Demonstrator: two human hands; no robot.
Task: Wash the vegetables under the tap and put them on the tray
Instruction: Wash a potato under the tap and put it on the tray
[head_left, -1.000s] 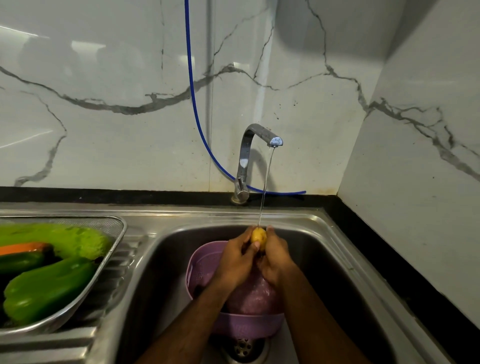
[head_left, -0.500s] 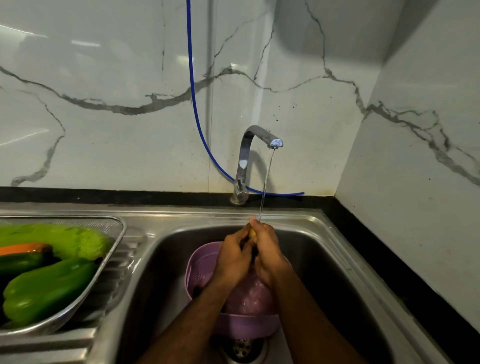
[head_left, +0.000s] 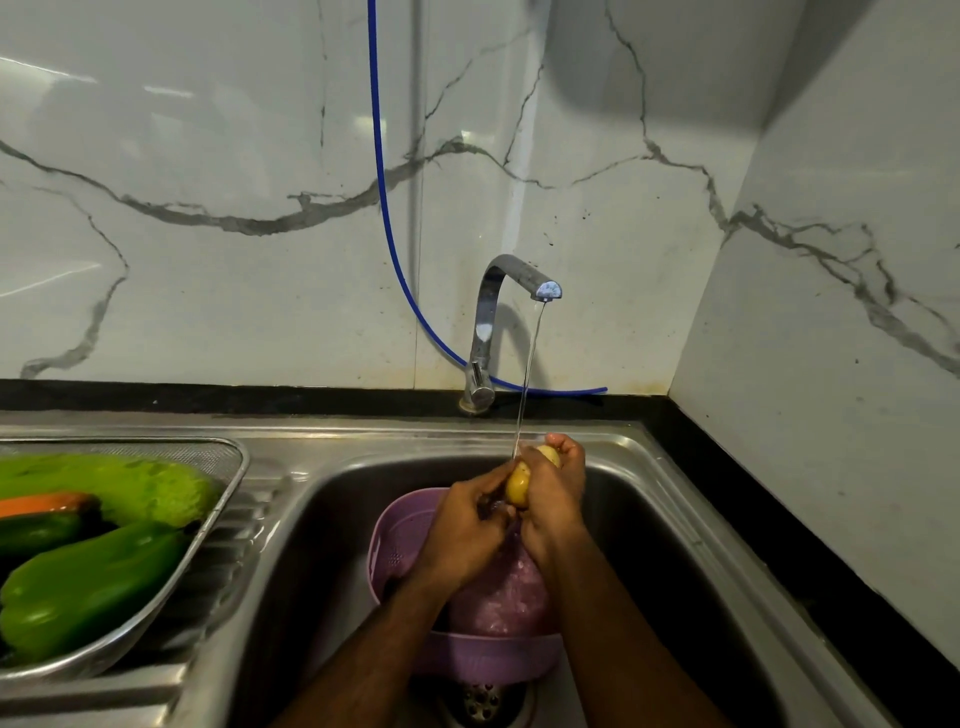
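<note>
Drain (head_left: 480, 701) at the sink (head_left: 675, 499) bottom, below a purple colander (head_left: 400, 540). Above the colander, left hand (head_left: 462, 525) and right hand (head_left: 553, 493), fingers curled, grip a yellow potato (head_left: 518, 483) between them under the water stream (head_left: 527, 379). Left: tray (head_left: 228, 499) holding green peppers (head_left: 88, 577). Behind: tap (head_left: 498, 312), blue hose (head_left: 384, 208), marble wall (head_left: 208, 156).
</note>
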